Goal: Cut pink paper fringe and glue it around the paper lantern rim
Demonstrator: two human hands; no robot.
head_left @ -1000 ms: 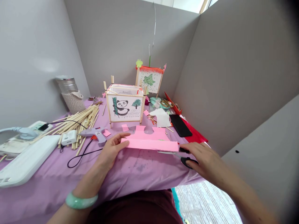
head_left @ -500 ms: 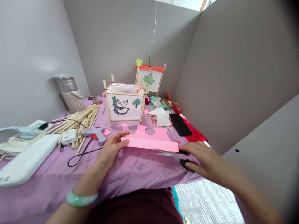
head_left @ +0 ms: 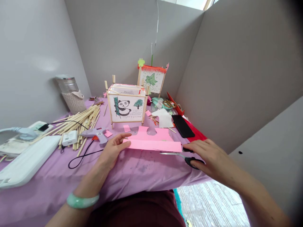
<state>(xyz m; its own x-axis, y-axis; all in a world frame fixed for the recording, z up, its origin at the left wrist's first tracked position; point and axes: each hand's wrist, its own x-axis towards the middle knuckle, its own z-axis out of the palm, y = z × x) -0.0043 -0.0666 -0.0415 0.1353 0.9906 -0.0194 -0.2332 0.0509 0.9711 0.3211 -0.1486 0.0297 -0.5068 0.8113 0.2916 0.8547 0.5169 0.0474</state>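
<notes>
My left hand (head_left: 115, 147) pinches the left end of a folded strip of pink paper (head_left: 153, 145) between thumb and fingers. The strip lies level above the table's front part. In my right hand (head_left: 208, 155) is a pair of scissors (head_left: 193, 161) with black handles; the thumb and fingers are at the loops. Their blades point left, just under the strip's right end. Behind the strip lies a pink sheet with cut-outs (head_left: 142, 131). Farther back stands a stick-framed paper lantern (head_left: 127, 108) with a panda drawing.
A glue gun (head_left: 98, 135), a charger (head_left: 70, 138) and a pile of wooden sticks (head_left: 82, 121) lie left. A white box (head_left: 30, 160) is nearer. On the right are a black phone (head_left: 182, 126) and white paper scraps (head_left: 163, 117). A second lantern (head_left: 151, 78) stands behind.
The scissors have shifted slightly right and their handles have come closer together. My right hand has moved a little right with them. My left hand and the pink strip stay nearly still.
</notes>
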